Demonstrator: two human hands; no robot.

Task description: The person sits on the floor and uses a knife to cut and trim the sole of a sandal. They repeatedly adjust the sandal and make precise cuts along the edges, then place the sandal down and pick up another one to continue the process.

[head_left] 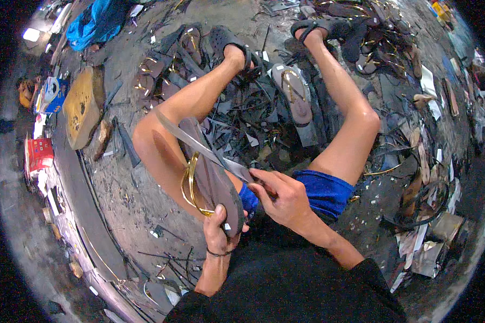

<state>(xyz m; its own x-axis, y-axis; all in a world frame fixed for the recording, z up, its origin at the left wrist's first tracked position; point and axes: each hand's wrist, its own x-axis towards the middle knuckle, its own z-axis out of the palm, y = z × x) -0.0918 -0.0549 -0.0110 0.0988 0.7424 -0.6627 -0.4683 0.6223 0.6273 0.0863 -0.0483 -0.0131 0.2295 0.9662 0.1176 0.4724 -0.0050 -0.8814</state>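
My left hand [217, 230] is closed around the heel end of a brown flip-flop [214, 180] with shiny gold straps, held tilted above my left thigh. In my right hand [283, 200], the fingers grip the near end of a knife [196, 145] with a long, narrow, grey blade. This blade runs up and left across the sole, its far tip near my left knee. From this view I cannot tell whether its edge touches the sole. Another gold-strapped flip-flop [295, 94] lies on the floor between my legs.
Dark cut scraps [242, 121] are heaped between my legs. More sandals [151, 75] lie beyond my left knee, and a pile of sandals [382, 56] sits at the far right. A wooden block [84, 107], a red box [39, 154] and a blue cloth [97, 24] are at left.
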